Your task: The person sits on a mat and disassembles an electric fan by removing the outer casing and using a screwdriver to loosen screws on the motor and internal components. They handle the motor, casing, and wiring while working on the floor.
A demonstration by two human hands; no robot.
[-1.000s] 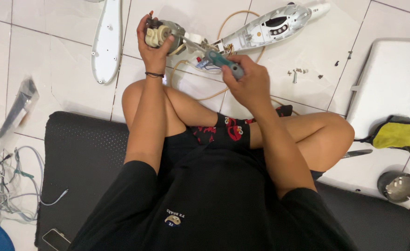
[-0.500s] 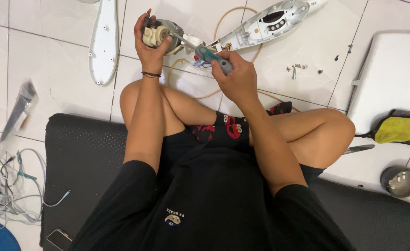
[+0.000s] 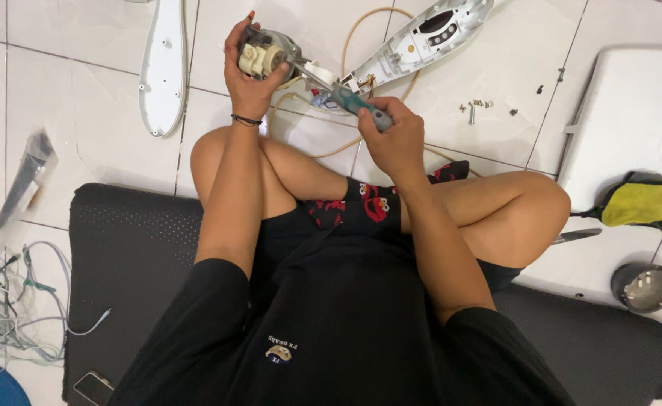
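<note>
The left hand grips a small electric motor. The right hand holds a teal-handled screwdriver, tip against the motor. Loose screws lie on the tiled floor.

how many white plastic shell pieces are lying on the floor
2: a long white cover lies left of the left hand; the other shell half, with a control panel, lies above the right hand. More may be out of view.

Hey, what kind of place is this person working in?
Probably a home floor used as a makeshift repair spot: white floor tiles, a black mat to sit on, loose screws and an opened appliance casing.
</note>
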